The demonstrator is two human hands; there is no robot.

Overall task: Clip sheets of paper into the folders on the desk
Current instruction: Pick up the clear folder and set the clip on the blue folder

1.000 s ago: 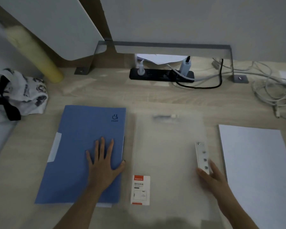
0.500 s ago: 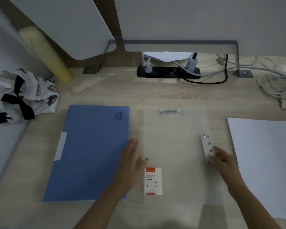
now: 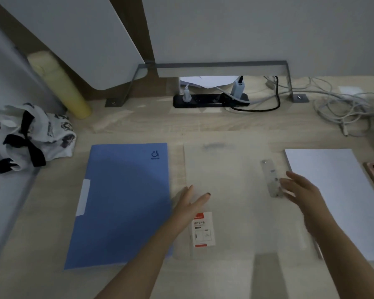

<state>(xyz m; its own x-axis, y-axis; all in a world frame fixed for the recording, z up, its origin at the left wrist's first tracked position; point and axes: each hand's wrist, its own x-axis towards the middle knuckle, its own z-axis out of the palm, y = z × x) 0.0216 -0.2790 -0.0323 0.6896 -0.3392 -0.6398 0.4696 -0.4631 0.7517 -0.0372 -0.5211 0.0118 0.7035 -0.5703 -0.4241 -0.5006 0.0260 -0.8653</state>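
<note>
Closed blue folder (image 3: 125, 201), matte and rectangular, flat on the pale wood-grain counter (image 3: 138, 126); contents hidden, apart from a white strip along its left edge. Just beside it on the right, translucent frosted folder (image 3: 225, 169), also flat, with a white-and-red printed label (image 3: 203, 229) at lower left and a narrow metal clip bar (image 3: 271, 180) along its right side. Stack of white paper (image 3: 333, 190) near that side, outside both folders. Left hand (image 3: 188, 208) flat, fingers straight, resting at the translucent folder's left edge, holding nothing. Right hand (image 3: 300, 190) blurred, fingers extended towards the clip bar, nothing gripped; contact with the bar impossible to tell. Along the back: black power strip (image 3: 209, 100), tangled grey cables (image 3: 343, 108), yellow cylindrical roll (image 3: 61, 87), crumpled printed bag (image 3: 30, 134).
</note>
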